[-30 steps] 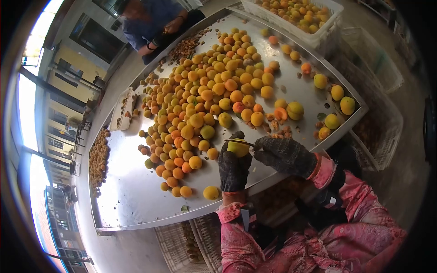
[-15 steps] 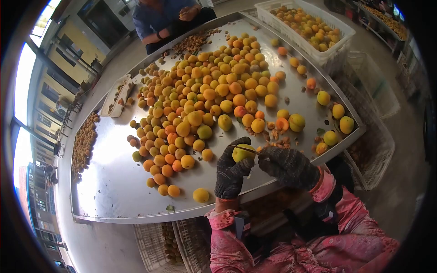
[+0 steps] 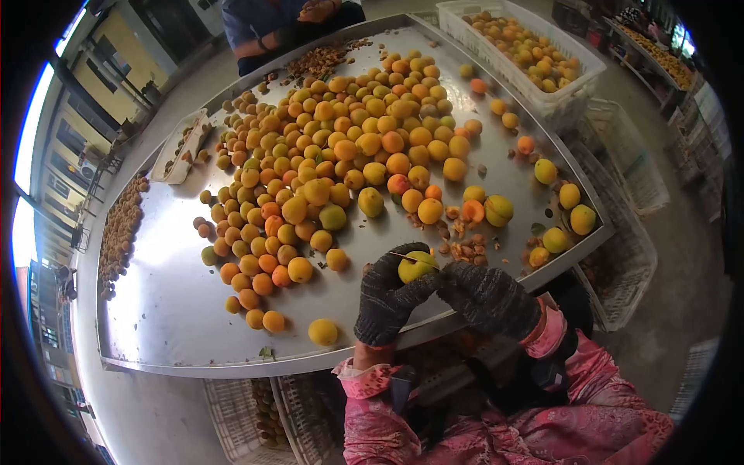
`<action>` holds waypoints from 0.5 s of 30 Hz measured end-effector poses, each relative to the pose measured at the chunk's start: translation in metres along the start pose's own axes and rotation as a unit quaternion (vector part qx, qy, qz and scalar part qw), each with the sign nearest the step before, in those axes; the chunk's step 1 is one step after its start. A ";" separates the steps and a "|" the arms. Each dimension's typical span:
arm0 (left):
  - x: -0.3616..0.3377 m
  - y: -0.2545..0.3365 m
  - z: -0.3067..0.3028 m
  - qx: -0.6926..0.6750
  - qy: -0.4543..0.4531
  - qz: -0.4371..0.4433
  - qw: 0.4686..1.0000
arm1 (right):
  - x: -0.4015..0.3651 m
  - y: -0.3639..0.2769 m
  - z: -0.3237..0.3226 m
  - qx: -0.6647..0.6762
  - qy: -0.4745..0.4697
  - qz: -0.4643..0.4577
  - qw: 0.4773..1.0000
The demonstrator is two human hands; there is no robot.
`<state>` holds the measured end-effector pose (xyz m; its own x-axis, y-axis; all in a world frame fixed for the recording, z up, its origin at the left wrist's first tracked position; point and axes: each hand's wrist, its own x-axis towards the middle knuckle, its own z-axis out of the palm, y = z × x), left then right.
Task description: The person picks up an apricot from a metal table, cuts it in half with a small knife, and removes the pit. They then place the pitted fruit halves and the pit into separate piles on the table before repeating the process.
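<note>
In the head view my left hand (image 3: 390, 301), in a dark knitted glove, is closed around a yellow-green apricot (image 3: 417, 268) just above the table's near edge. My right hand (image 3: 490, 300), gloved alike, is pinched beside the fruit on a thin knife (image 3: 402, 256). Its narrow blade lies against the apricot's upper side; the handle is hidden in the glove. Beyond my hands are apricot stones (image 3: 470, 249) and torn bits of flesh. A cut apricot half (image 3: 473, 211) shows its orange inside next to a whole apricot (image 3: 498, 210).
A big heap of apricots (image 3: 333, 147) covers the middle of the metal table (image 3: 186, 325). Stones (image 3: 124, 232) line its left side. A white crate (image 3: 573, 93) of apricots stands at the far right, and a white tray (image 3: 180, 155) at left. Another person (image 3: 271, 27) is across the table.
The view has shifted, so the table and heap appear farther left. The apricot has turned in my left hand, and less of the knife blade shows.
</note>
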<state>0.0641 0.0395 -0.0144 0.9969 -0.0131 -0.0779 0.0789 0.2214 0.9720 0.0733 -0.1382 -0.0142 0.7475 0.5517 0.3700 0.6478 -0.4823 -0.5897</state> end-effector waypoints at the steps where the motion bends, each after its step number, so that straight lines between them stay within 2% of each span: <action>1: 0.000 0.000 -0.001 0.001 -0.009 -0.003 1.000 | -0.002 0.002 0.001 0.003 0.001 -0.014 1.000; 3: 0.000 0.002 0.001 0.004 -0.016 -0.002 1.000 | -0.004 0.007 0.004 0.007 0.004 -0.030 1.000; 5: -0.001 0.006 0.008 -0.052 0.001 0.058 0.997 | -0.007 0.016 0.010 -0.125 0.032 -0.163 0.978; 6: -0.001 0.002 0.004 -0.050 0.001 0.062 0.997 | -0.008 0.016 0.014 -0.126 0.035 -0.165 0.978; 8: -0.001 -0.012 -0.006 -0.081 0.002 0.036 0.996 | -0.009 0.014 0.022 0.013 0.032 -0.098 0.995; 9: -0.003 -0.013 -0.008 -0.082 0.001 0.038 0.996 | -0.008 0.012 0.021 0.012 0.033 -0.100 0.994; 11: -0.006 -0.011 -0.009 -0.084 0.003 0.025 0.996 | -0.006 0.006 0.019 -0.090 0.048 -0.143 0.985; 12: -0.007 -0.009 -0.009 -0.086 0.003 0.026 0.996 | -0.005 0.002 0.013 -0.091 0.047 -0.144 0.984; 14: -0.008 -0.007 -0.009 -0.071 0.019 0.022 0.997 | -0.002 -0.006 -0.007 -0.216 -0.005 -0.171 0.961; 15: -0.009 -0.005 -0.009 -0.073 0.017 0.022 0.997 | -0.001 -0.004 -0.012 -0.219 -0.006 -0.169 0.961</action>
<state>0.0551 0.0470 -0.0205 0.9985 0.0315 -0.0458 0.0314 0.3606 0.9322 0.0715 -0.1451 -0.0032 0.4827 0.7338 0.4781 0.8551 -0.5127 -0.0764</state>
